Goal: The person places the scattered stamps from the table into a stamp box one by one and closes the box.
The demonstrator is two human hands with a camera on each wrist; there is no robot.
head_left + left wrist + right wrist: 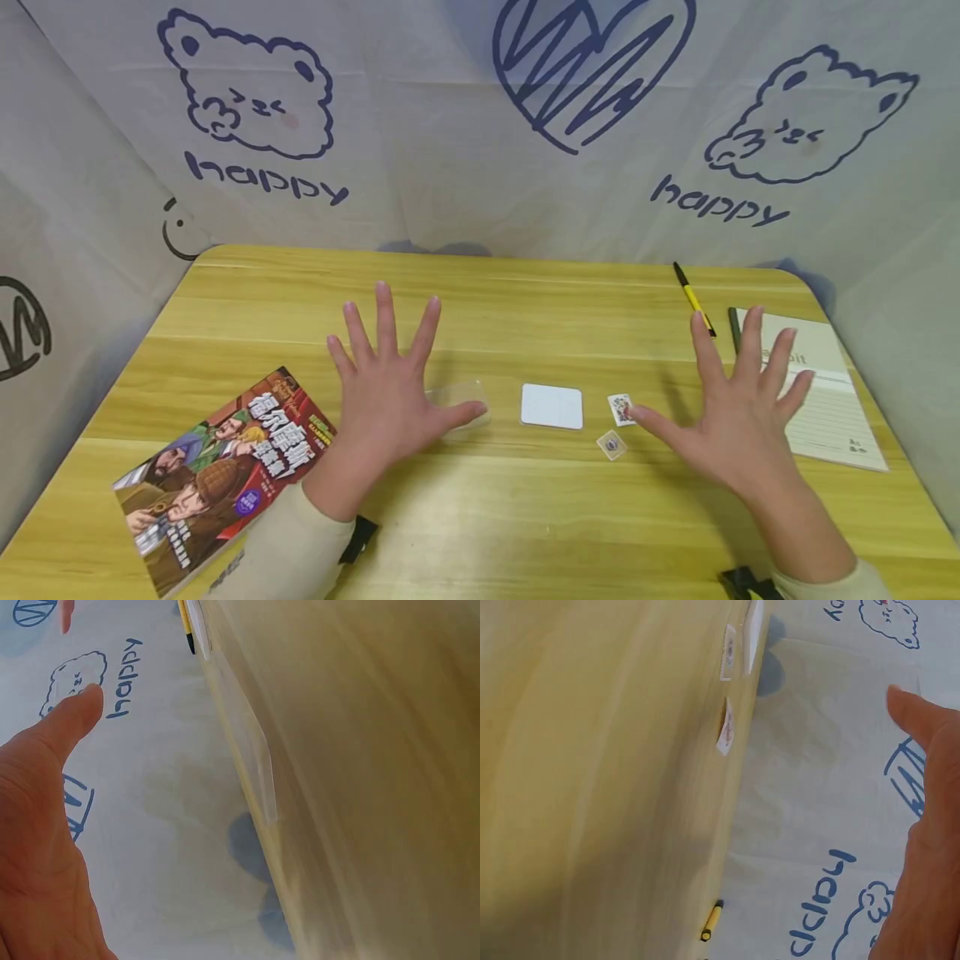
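Note:
My left hand [386, 400] is raised over the table with its fingers spread wide and nothing in it. Partly behind its thumb lies a clear flat plastic piece [467, 395], which also shows in the left wrist view. My right hand [738, 425] is likewise held up, fingers splayed and holding nothing. Its thumb tip overlaps a small printed card [619, 408] in the head view. Just below that card is a small square piece with a round emblem [611, 445]. A white rounded card-like slab [551, 406] lies between the two hands.
On the left a colourful comic-style book [225, 475] lies at an angle, partly behind the left forearm. A lined notebook [840, 417] is at the right, partly behind the right hand. The yellow-and-black pen [693, 298] lies near the back edge. White cloth with drawings [442, 167] hangs behind the table.

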